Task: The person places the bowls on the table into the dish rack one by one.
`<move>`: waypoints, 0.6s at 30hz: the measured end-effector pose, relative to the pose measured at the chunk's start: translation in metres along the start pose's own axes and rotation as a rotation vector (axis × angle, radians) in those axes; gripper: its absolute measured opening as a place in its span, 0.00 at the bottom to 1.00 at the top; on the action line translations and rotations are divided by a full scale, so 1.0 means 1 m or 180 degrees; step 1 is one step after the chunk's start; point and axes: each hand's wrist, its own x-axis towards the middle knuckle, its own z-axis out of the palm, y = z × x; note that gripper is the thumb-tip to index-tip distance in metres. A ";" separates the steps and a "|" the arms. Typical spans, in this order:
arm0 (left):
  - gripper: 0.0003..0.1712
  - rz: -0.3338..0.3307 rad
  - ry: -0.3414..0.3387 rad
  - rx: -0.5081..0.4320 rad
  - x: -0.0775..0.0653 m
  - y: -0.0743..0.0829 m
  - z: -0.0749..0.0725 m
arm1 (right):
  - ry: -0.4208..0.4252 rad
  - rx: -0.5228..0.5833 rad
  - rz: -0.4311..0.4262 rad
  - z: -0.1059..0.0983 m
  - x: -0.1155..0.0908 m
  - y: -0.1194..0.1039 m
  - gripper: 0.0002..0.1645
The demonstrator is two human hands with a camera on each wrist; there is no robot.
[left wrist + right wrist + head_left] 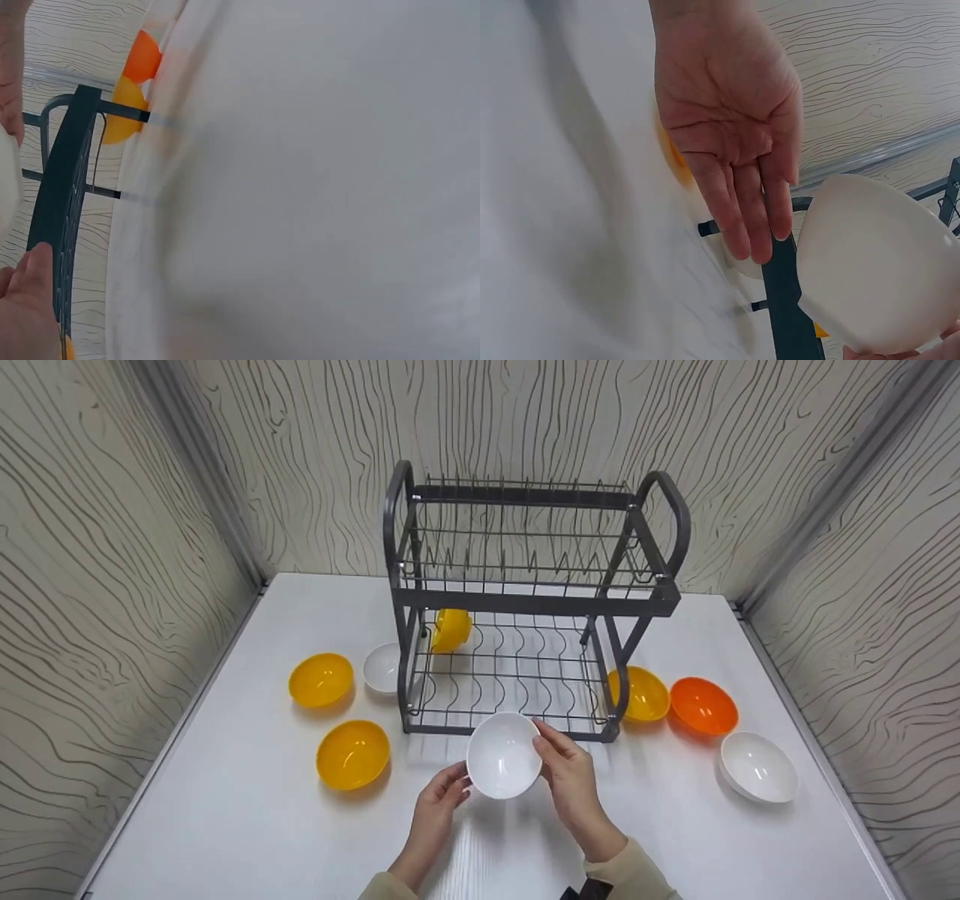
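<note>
A white bowl (pixel 504 757) is held up in front of the rack, its inside turned toward the head camera. My right hand (pixel 574 780) grips its right rim, thumb over the edge and fingers behind. At the bowl's left side is my left hand (pixel 439 806), fingertips close to the wall; contact is unclear. The right wrist view shows the left palm (pixel 724 112) with fairly straight fingers beside the bowl (pixel 877 262). Behind stands a dark two-tier dish rack (pixel 532 601), with a yellow bowl (pixel 451 631) on edge at the lower tier's left.
Left of the rack are two yellow bowls (pixel 321 680) (pixel 353 755) and a small white bowl (pixel 382 668), partly hidden by its post. To its right sit a yellow bowl (pixel 646 695), an orange bowl (pixel 703 706) and a white bowl (pixel 759 767). Wood-patterned panels (pixel 315 472) enclose the white table (pixel 225 802).
</note>
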 end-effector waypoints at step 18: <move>0.31 0.1664 0.0658 0.3682 0.046 0.003 -0.024 | 0.0174 -0.0063 -0.0386 0.005 0.019 -0.019 0.27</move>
